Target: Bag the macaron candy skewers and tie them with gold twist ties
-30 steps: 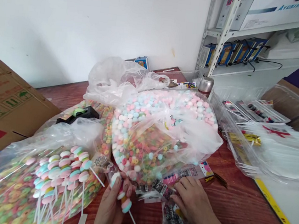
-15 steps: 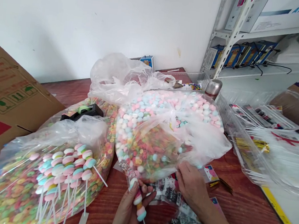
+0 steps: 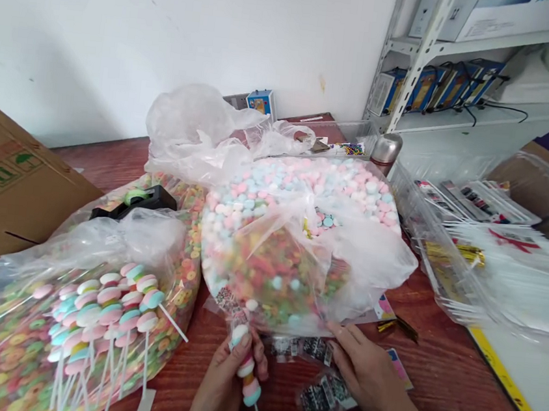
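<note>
Lollipop (image 3: pixel 246 367), stacked pastel candy on a stick, gripped by closed fingers of left hand (image 3: pixel 221 393); right hand (image 3: pixel 368 377) (fingers spread open) at near edge of candy bag (image 3: pixel 273 258).

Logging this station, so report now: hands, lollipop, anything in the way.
Left hand gripping stacked candy lollipop. Right hand at edge of clear candy bag. Black printed packets beside right hand.

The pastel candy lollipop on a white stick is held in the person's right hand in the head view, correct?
No. The head view shows the pastel candy lollipop on a white stick held in the left hand, not the right hand.
</note>
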`<action>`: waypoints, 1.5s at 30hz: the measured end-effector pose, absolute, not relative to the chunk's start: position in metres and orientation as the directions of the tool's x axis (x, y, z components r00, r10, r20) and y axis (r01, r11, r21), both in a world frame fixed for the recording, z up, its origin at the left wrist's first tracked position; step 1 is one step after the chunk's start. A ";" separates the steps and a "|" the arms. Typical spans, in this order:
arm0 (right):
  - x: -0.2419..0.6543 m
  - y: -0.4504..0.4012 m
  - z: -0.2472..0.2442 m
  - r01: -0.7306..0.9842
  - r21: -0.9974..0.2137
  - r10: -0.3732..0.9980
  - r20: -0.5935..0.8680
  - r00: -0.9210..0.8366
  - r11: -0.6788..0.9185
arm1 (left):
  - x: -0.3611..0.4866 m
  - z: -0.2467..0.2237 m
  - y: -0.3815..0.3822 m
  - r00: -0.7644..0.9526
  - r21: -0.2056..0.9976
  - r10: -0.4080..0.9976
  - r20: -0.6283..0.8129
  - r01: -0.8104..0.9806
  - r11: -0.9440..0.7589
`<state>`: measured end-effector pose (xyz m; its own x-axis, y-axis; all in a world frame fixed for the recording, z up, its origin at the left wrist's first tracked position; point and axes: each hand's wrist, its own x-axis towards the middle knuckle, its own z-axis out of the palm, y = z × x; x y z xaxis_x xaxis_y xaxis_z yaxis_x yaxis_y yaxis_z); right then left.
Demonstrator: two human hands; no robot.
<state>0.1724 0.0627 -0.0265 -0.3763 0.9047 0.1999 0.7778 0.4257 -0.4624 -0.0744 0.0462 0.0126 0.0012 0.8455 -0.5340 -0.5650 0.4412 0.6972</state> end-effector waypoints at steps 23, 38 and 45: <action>0.174 0.065 -0.021 0.638 -0.447 0.697 -0.043 -0.716 0.628 | -0.033 0.022 0.095 -0.070 0.708 0.819 -0.569 -0.548 0.445; 0.143 0.123 -0.018 0.601 -0.519 0.753 0.138 -0.643 0.608 | -0.036 0.046 0.132 -0.166 0.742 0.853 -0.495 -0.591 0.316; 0.132 0.121 -0.022 0.669 -0.422 0.786 0.224 -0.577 0.612 | -0.045 0.027 0.106 -0.077 0.720 0.816 -0.573 -0.523 0.457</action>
